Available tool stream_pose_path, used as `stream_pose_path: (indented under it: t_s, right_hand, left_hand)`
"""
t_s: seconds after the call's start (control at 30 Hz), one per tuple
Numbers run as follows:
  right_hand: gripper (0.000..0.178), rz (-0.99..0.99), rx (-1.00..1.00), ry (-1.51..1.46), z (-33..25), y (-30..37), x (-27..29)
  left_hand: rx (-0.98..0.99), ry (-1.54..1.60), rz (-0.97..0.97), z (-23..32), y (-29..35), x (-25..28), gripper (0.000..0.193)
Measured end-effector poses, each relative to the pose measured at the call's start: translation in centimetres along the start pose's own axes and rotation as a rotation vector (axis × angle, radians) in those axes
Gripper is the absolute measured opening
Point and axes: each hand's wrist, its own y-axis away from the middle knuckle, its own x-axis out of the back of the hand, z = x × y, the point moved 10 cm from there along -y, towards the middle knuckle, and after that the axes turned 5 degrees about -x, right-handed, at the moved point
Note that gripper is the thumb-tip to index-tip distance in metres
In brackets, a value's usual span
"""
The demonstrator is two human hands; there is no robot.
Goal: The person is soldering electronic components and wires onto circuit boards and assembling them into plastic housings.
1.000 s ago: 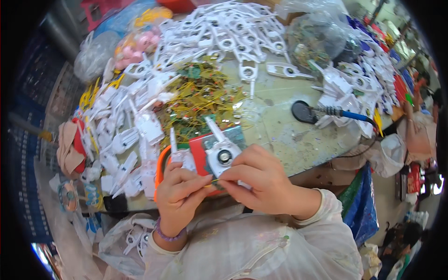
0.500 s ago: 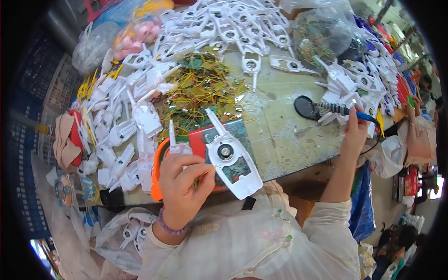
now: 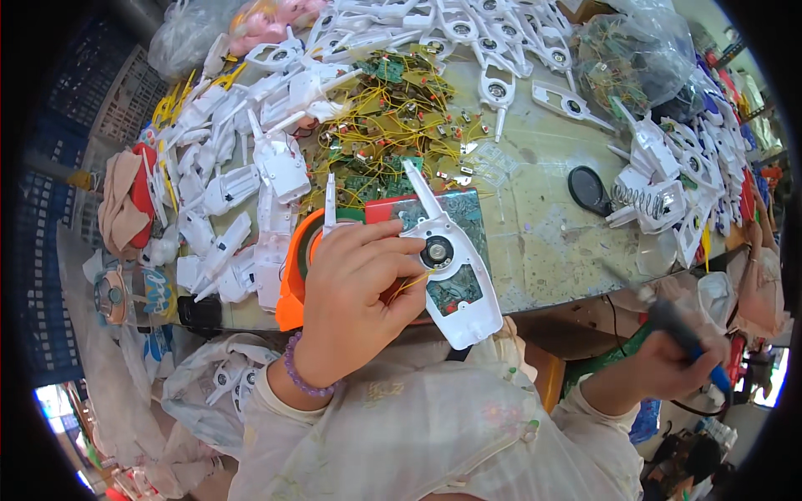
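Observation:
Near the front edge of the table a white plastic half-shell (image 3: 484,321) lies tilted, its narrow arm pointing away from me. Set in it is a round black speaker (image 3: 437,251), and a green surface shows through its square window. My left hand (image 3: 359,292) is closed beside the shell, thumb and finger pinching a thin yellow wire (image 3: 413,282); its fingertips reach the speaker's edge. Off the table's front right, my right hand (image 3: 664,367) grips a soldering iron (image 3: 675,327) with a blue-ended handle. Its tip, blurred by motion, points up and left.
A heap of circuit boards with yellow wires (image 3: 393,125) lies behind the shell. White shells (image 3: 280,163) are piled left, far and right. An orange tape dispenser (image 3: 290,292) stands by my left hand. A coiled iron holder (image 3: 639,199) and round black dish (image 3: 589,190) sit at right.
My right hand has drawn the soldering iron out of its coiled holder and brought it toward me. My left hand has moved closer over the shell, bringing the wire near the speaker.

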Motion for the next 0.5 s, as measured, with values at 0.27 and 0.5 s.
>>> stream_pose_path:
  t_s: [0.27, 0.5]
  right_hand:
    - [0.029, -0.585, 0.221, -0.075, -1.0, 5.3, -12.9]
    - [0.031, -0.715, 0.162, 0.001, -0.1, 6.3, -14.9]
  left_hand:
    - [0.08, -0.022, 0.011, -0.2, 0.2, -0.1, 0.011]
    - [0.087, -0.037, 0.002, -0.1, 0.0, 0.0, 0.009]
